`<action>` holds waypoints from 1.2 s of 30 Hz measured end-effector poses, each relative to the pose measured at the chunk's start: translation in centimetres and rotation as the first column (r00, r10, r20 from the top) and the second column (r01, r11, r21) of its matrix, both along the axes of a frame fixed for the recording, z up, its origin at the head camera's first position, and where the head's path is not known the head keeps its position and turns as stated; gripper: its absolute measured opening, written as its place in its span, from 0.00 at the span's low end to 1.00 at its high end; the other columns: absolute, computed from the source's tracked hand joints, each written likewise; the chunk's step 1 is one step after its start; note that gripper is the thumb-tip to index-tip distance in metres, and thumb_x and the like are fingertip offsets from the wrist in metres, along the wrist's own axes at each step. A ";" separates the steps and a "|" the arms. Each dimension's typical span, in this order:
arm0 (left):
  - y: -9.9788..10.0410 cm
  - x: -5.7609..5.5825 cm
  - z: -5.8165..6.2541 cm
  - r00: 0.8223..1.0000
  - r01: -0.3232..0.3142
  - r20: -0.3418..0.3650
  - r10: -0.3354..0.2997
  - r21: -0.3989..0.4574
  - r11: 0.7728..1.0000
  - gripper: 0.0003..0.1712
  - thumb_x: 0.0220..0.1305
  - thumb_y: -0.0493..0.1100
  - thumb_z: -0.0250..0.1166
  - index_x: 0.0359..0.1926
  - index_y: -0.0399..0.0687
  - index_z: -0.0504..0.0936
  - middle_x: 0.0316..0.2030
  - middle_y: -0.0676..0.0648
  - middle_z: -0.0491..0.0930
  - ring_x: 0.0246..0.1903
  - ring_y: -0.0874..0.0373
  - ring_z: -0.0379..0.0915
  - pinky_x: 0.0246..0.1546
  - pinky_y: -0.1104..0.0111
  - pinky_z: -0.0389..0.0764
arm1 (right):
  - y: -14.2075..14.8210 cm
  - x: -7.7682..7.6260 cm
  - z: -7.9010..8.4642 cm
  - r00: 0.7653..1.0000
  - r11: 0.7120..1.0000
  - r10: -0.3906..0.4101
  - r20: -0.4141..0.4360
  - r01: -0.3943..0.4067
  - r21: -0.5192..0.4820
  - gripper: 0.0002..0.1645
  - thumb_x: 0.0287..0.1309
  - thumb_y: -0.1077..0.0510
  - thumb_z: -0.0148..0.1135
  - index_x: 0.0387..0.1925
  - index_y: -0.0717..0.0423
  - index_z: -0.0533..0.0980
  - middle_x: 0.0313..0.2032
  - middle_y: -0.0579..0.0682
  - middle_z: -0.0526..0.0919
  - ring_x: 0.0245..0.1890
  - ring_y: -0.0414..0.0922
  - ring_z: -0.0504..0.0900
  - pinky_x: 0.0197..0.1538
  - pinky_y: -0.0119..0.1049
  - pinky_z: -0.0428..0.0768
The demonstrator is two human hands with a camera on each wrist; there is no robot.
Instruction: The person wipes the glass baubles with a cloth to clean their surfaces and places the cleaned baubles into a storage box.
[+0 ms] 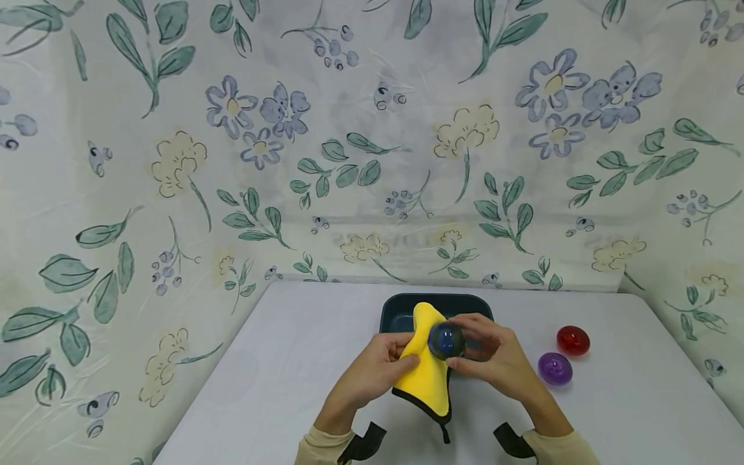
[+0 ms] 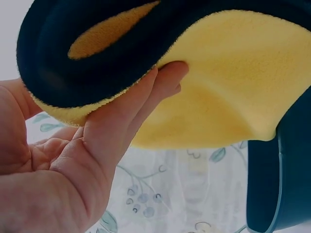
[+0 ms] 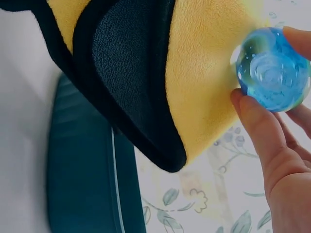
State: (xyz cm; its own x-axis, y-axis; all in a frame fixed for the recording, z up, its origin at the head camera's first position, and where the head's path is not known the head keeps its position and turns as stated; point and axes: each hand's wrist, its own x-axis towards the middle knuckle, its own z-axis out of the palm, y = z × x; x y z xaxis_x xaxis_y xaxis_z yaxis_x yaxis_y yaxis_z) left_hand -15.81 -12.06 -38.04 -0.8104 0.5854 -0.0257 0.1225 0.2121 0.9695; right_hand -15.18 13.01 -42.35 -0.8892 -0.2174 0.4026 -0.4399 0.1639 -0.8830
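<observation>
Fingers of the left hand (image 1: 374, 367) pinch yellow cloth (image 1: 427, 386) while the right hand (image 1: 501, 360) grips a blue ball (image 1: 446, 340).

A glossy, translucent blue ball (image 1: 446, 340) is held close to a folded, black-edged yellow cloth (image 1: 425, 378)

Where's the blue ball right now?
In the head view, the blue ball is right of centre, pinched by the right hand beside the yellow cloth.

White table (image 1: 250, 387) | dark tray (image 1: 400, 316) — far side | red ball (image 1: 573, 340), purple ball (image 1: 555, 369) — right
</observation>
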 end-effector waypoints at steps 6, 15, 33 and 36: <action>0.1 0.2 0.1 1.000 -0.003 -0.002 0.003 0.003 1.000 0.22 0.73 0.38 0.59 0.64 0.32 0.77 0.45 0.35 0.87 0.37 0.59 0.86 0.44 0.66 0.89 | 0.1 -0.1 -0.2 0.999 0.999 -0.035 0.021 0.035 0.009 0.34 0.52 0.62 0.78 0.63 0.57 0.80 0.60 0.60 0.81 0.55 0.56 0.87 0.51 0.41 0.89; 0.2 0.3 0.3 0.999 -0.034 -0.010 0.035 0.010 0.999 0.25 0.73 0.38 0.60 0.67 0.32 0.75 0.48 0.35 0.88 0.39 0.57 0.87 0.46 0.64 0.89 | 0.3 -0.3 -0.1 0.998 0.997 -0.058 0.017 0.057 0.047 0.34 0.55 0.61 0.76 0.65 0.58 0.78 0.60 0.61 0.82 0.56 0.59 0.86 0.53 0.43 0.88; 0.2 0.6 0.6 0.994 -0.103 -0.026 0.104 0.047 0.994 0.30 0.73 0.39 0.60 0.72 0.34 0.70 0.52 0.34 0.86 0.42 0.53 0.87 0.48 0.61 0.89 | 1.0 -0.1 0.0 0.997 0.982 -0.070 0.029 0.063 0.176 0.35 0.52 0.57 0.79 0.62 0.58 0.78 0.58 0.59 0.84 0.57 0.60 0.85 0.58 0.51 0.86; 0.2 0.6 0.5 0.992 -0.117 -0.031 0.118 0.043 0.992 0.31 0.73 0.40 0.60 0.73 0.34 0.69 0.53 0.34 0.86 0.42 0.53 0.87 0.48 0.61 0.89 | 1.1 0.0 0.2 0.997 0.981 -0.059 0.047 0.049 0.188 0.34 0.51 0.57 0.79 0.61 0.57 0.79 0.58 0.59 0.84 0.57 0.59 0.85 0.57 0.48 0.87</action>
State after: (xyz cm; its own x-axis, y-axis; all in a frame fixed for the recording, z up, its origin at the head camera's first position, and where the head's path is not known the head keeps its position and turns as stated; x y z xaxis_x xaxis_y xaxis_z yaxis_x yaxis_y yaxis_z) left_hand -15.25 -11.87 -37.49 -0.8737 0.4859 0.0252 0.1320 0.1870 0.9735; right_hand -15.20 14.12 -42.17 -0.9204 -0.2352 0.3122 -0.3799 0.3500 -0.8562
